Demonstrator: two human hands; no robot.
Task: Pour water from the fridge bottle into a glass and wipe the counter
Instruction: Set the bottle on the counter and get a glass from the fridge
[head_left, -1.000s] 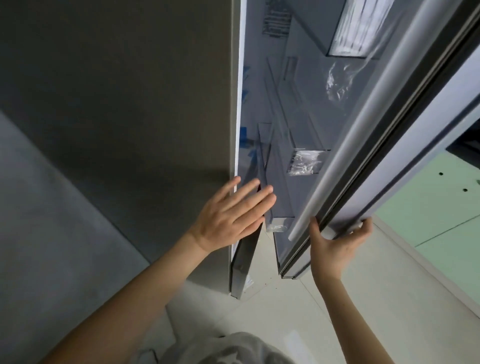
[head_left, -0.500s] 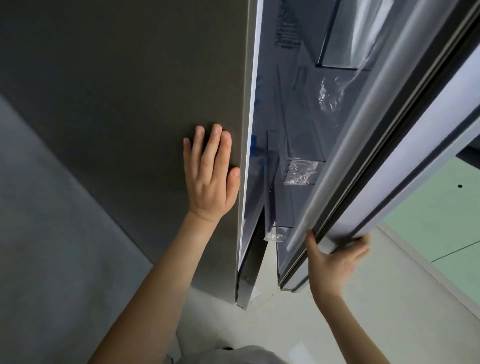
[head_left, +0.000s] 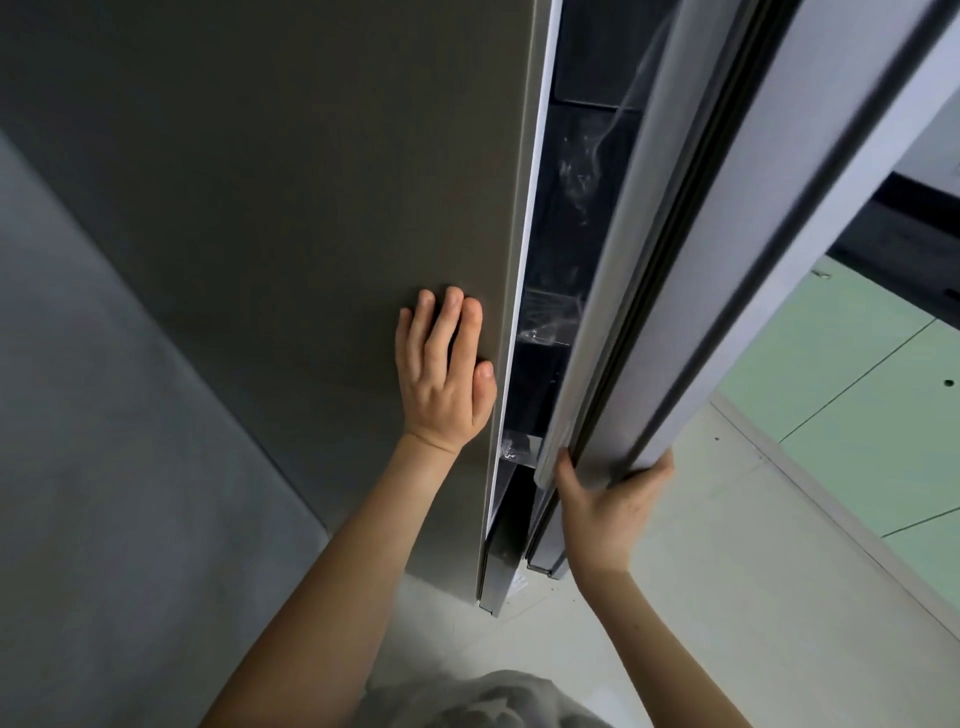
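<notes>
Right hand (head_left: 605, 506) is gripping the fridge door (head_left: 691, 291) bottom edge, at twelve o'clock from it, long axis vertical; left hand (head_left: 444, 374) is pressing flat, fingers straight, on the fridge side panel (head_left: 291, 208); bottle is not showing

Your left hand (head_left: 444, 374) lies flat on the fridge side (head_left: 311, 208), just left of its front edge. To the right, the door (head_left: 727, 260) stands slightly ajar, with your right hand (head_left: 605, 506) gripping its lower edge. Floor (head_left: 727, 545) lies below both.
</notes>
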